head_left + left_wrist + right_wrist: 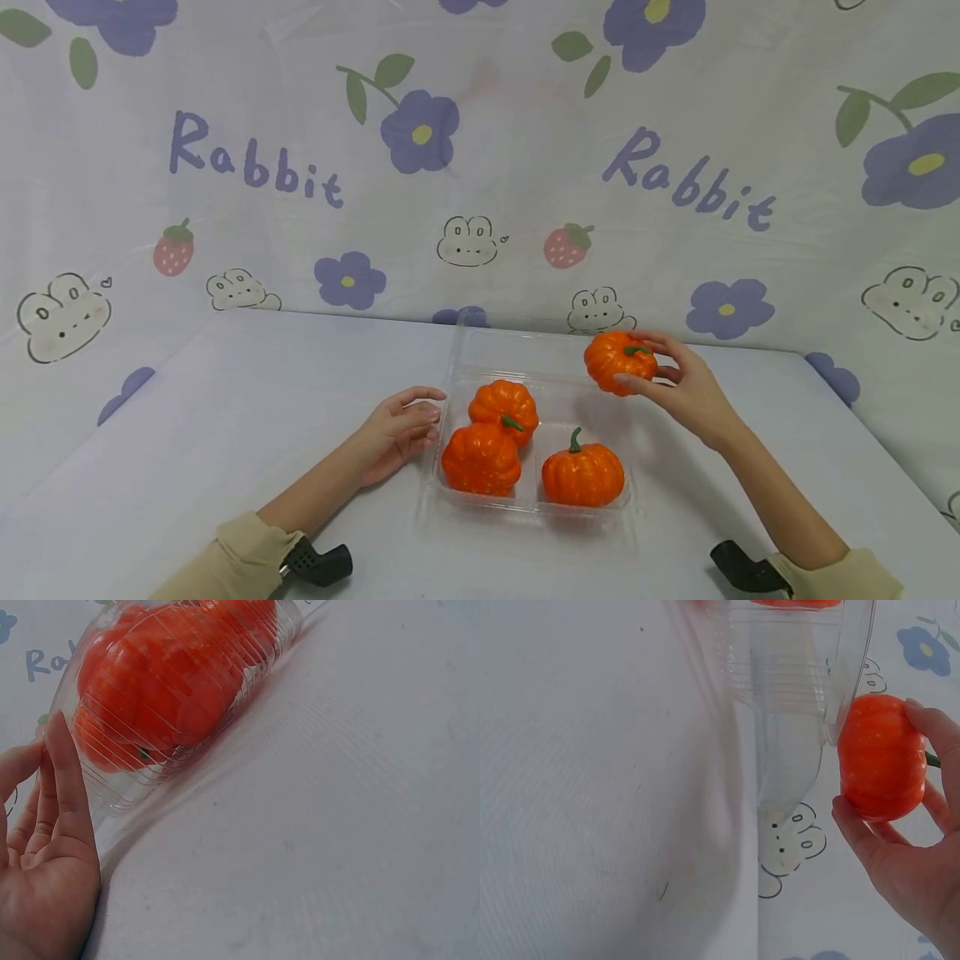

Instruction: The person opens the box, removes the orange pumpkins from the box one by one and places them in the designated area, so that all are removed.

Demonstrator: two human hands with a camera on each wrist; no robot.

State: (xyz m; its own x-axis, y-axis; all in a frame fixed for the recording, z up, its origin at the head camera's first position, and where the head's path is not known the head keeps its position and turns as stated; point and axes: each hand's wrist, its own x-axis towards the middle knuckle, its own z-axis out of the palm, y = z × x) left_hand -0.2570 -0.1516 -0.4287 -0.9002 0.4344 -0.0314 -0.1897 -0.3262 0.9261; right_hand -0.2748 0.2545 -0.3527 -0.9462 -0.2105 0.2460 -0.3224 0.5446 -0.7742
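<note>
Head camera shows me, watching from a distance, a pumpkin (613,360) raised above the far right corner of a clear tray (562,412), the right hand (693,396) grasping it between thumb and fingers. At left, the left hand (397,437) has its fingers loose, resting against the tray's left side and gripping nothing that I can see.

I judge a slip the likeliest trouble: the rind looks smooth and rounded, and a fingertip grip could let it roll off toward the far edge of the bench (262,400). A drop onto the thin plastic could tip or dent it; a hard push from the left could slide the tray right.

Three more pumpkins sit inside, the near left one (482,460) touching the far left one (504,408), the near right one (583,475) alone beyond the divider (538,479). Standing in the way, I judge, are that low wall, the upright stem at near right and the opened lid (517,350) on the far side, below a rabbit-print backdrop (487,179).
</note>
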